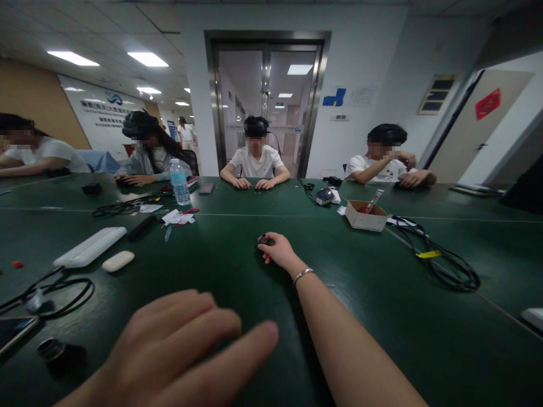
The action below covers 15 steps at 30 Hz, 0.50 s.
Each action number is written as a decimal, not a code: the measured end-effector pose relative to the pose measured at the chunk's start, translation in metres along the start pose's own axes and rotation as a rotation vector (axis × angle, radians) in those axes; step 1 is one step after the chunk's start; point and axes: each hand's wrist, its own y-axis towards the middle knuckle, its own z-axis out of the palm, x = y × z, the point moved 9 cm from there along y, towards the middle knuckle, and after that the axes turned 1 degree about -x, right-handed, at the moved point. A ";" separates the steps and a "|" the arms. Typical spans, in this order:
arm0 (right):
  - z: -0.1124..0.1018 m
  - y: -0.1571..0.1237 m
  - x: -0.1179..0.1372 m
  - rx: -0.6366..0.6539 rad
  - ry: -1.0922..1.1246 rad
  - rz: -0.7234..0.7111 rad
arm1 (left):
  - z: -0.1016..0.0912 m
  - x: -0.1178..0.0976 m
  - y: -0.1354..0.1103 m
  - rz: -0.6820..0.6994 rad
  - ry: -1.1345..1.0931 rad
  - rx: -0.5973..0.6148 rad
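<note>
My right hand (278, 250) is stretched out over the middle of the green table. Its thumb and fingers pinch a small dark cylindrical piece with a shiny metal rim (263, 238), whose exact kind I cannot make out. Close to the camera, my left hand (182, 345) hovers at the lower middle, slightly blurred. Its fingers are loosely bent, the thumb sticks out to the right, and nothing shows in it. To its left, a black piece with a ringed metal top (59, 353) rests on the table.
On the left lie a white power bank (90, 247), a white oval case (118, 261), cables and a phone (17, 333). A water bottle (180, 182) stands farther back. At right are an open box (365, 216) and coiled black cable (449, 265). Several people sit across the green table (394, 316).
</note>
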 end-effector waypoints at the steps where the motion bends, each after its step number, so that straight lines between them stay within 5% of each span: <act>1: 0.000 0.000 0.002 -0.002 0.012 -0.016 | 0.009 0.008 0.017 -0.009 0.014 0.037; 7: 0.001 -0.002 0.008 0.005 0.139 -0.044 | 0.081 0.090 0.099 -0.282 0.067 0.052; 11: -0.003 -0.004 0.009 -0.034 0.179 -0.006 | 0.132 0.127 0.121 -0.422 -0.032 0.023; 15: -0.013 -0.005 0.010 -0.137 0.118 0.003 | 0.164 0.137 0.124 -0.432 -0.190 0.004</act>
